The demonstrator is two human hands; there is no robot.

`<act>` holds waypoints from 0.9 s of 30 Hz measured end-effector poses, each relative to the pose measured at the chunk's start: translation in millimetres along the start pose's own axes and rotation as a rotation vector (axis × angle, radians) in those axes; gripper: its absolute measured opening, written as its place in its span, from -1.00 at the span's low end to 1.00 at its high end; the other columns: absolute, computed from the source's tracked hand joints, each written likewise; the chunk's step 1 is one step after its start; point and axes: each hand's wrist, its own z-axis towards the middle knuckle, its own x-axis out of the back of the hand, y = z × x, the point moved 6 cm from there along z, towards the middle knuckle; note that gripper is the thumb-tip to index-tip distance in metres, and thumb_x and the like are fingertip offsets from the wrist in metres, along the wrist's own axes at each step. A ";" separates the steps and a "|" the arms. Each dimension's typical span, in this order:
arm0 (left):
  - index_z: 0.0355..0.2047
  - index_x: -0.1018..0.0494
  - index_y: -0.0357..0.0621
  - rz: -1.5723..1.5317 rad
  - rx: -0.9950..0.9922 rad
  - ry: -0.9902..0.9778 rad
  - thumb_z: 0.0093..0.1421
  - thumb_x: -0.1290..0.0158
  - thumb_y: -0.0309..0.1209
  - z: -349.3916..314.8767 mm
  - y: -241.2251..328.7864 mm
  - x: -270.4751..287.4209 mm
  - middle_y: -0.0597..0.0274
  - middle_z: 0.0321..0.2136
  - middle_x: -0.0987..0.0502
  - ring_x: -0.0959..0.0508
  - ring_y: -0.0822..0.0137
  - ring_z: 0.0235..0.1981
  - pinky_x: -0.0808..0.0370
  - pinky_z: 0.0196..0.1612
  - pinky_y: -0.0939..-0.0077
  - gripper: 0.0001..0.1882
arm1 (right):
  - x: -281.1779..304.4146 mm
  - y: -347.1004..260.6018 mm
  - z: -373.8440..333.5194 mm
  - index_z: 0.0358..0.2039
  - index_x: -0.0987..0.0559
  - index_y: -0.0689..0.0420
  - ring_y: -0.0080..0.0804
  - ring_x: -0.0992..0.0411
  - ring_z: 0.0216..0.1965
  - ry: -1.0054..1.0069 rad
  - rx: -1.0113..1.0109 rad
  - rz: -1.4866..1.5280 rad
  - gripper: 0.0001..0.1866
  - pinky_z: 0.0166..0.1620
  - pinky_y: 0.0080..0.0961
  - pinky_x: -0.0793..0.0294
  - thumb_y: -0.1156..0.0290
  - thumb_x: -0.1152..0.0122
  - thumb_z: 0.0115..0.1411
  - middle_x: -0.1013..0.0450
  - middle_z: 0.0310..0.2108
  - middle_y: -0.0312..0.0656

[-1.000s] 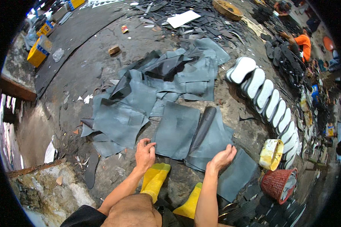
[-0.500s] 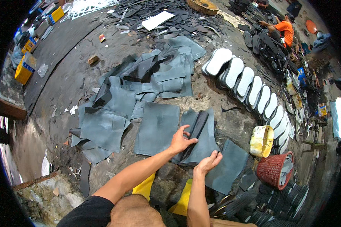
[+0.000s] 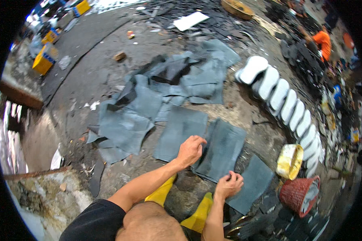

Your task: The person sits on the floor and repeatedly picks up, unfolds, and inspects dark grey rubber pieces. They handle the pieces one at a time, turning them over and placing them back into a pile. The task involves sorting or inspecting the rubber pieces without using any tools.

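Grey, flexible rubber-like sheets lie on the floor in front of me. The middle stack of sheets (image 3: pixel 223 146) lies flat, with layered edges along its left side. My left hand (image 3: pixel 190 152) is beside that left edge, fingers curled inward; whether a sheet edge is in them is hidden. At the stack's lower right corner is my right hand (image 3: pixel 229 185), fingers bent and drawn together, its grip unclear. A single sheet (image 3: pixel 254 182) lies partly beneath the right hand's side. Another sheet (image 3: pixel 181 128) is left of the middle stack.
A loose heap of grey sheets (image 3: pixel 145 94) spreads beyond. Rows of white-topped sole-shaped pieces (image 3: pixel 278 94) curve along the right, near a yellow container (image 3: pixel 289 161) and a red basket (image 3: pixel 291 195). My yellow boots (image 3: pixel 199 213) are below. A person in orange (image 3: pixel 322 42) sits far right.
The dark rolled-over part of the middle sheet now lies flat. Both hands have drawn their fingers in, the right moving slightly down. The whole view has shifted.
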 end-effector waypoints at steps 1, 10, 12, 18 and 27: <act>-0.12 -0.61 -0.16 0.001 0.020 -0.031 0.21 0.00 -0.60 -8.2 -6.8 12.4 0.05 -0.18 -0.64 -0.61 0.00 -0.08 -0.56 0.01 0.20 -0.72 | -1.9 3.0 -0.9 -0.27 -0.71 -0.11 -0.12 -0.44 -0.03 -0.066 0.000 -0.018 -0.85 0.02 -0.03 -0.37 0.34 -0.27 0.14 -0.50 -0.06 -0.26; -0.17 -0.71 -0.25 -0.340 0.577 0.223 0.25 -0.28 -0.39 -110.3 -131.8 175.7 0.21 -0.40 -0.74 -0.65 0.51 -0.43 -0.61 -0.28 0.57 -0.79 | 14.8 8.8 -9.8 0.35 -0.42 -0.10 -0.02 -0.32 0.22 0.293 -0.031 0.000 -0.42 0.19 0.01 -0.29 -0.08 -0.07 0.42 -0.34 0.31 -0.17; -0.20 -0.73 -0.21 -0.176 0.574 0.276 0.23 -0.31 -0.37 -112.9 -145.4 205.6 0.23 -0.43 -0.74 -0.64 0.53 -0.44 -0.58 -0.31 0.61 -0.80 | 20.3 1.2 -6.3 0.36 -0.39 -0.05 -0.05 -0.36 0.21 0.305 -0.134 -0.106 -0.42 0.21 -0.02 -0.27 0.01 -0.11 0.41 -0.37 0.28 -0.17; -0.71 -0.41 -0.26 0.341 0.627 0.539 0.03 -0.43 0.00 -46.2 -158.4 221.2 0.24 -0.72 -0.52 -0.51 0.31 -0.65 -0.41 -0.53 0.36 -0.40 | 18.5 -106.7 3.5 0.00 -0.61 0.22 -0.07 -0.51 -0.02 0.226 0.308 0.416 -0.70 0.07 -0.15 -0.41 0.34 -0.20 0.34 -0.61 -0.08 -0.07; -0.34 -0.67 -0.14 0.110 0.712 0.357 0.11 -0.35 -0.18 -14.2 -214.2 183.0 0.17 -0.44 -0.67 -0.62 0.31 -0.43 -0.55 -0.34 0.36 -0.71 | -123.0 -329.2 -73.0 0.00 -0.62 0.18 -0.24 -0.62 -0.28 -0.832 0.327 0.884 -0.64 -0.15 -0.32 -0.59 0.33 -0.35 0.21 -0.64 -0.23 -0.03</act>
